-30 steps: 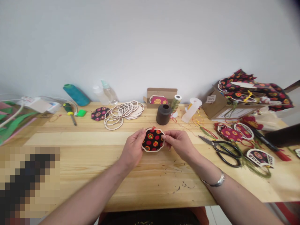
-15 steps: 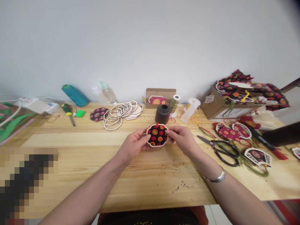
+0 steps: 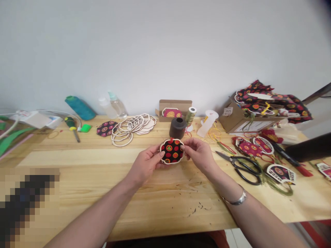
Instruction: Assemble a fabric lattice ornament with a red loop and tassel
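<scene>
A scalloped ornament of black patterned fabric in a pale wooden frame is held between my two hands, above the table. My left hand grips its left edge, thumb on the front and fingers behind. On the other side my right hand pinches the right edge, with its fingers partly hidden behind. A bit of red cord shows at the ornament's top. Just beyond it stands a dark thread cone. Wooden frames lie in an overlapping pile to the back left, beside an octagonal fabric piece.
Black-handled scissors lie right of my right hand, near finished-looking ornaments with cords. A cardboard box full of patterned fabric stands back right. At the back left are a screwdriver, a teal thread cone and a spray bottle.
The whole view has shifted slightly. Both hands keep their hold on the ornament, with almost no change in their grip.
</scene>
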A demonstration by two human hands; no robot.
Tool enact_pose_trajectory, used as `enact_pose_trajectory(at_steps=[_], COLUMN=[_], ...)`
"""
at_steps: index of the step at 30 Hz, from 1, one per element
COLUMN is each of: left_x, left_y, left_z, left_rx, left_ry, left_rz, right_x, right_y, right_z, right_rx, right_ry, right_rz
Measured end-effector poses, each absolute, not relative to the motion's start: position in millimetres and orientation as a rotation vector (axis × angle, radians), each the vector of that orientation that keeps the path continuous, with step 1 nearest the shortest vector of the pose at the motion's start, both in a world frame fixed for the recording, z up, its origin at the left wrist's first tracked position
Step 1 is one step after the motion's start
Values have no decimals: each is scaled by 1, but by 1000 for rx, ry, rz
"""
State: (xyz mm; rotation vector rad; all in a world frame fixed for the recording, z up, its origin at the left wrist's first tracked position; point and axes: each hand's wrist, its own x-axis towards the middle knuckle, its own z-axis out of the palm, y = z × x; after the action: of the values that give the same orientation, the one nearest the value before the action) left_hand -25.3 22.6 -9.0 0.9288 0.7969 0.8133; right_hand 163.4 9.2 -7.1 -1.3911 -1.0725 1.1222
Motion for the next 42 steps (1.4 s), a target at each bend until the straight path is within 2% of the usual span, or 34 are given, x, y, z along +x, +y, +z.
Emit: enact_pose_trajectory(at_steps=[42], left_x=[-25], left_y=[23], left_z=[-12], left_rx=[876], left_ry=[760], left_rz=[888], right_x=[165], right_y=[9], right_z=[-5], right_rx=[-1413], right_ry=[-1021], right_rz=[1154])
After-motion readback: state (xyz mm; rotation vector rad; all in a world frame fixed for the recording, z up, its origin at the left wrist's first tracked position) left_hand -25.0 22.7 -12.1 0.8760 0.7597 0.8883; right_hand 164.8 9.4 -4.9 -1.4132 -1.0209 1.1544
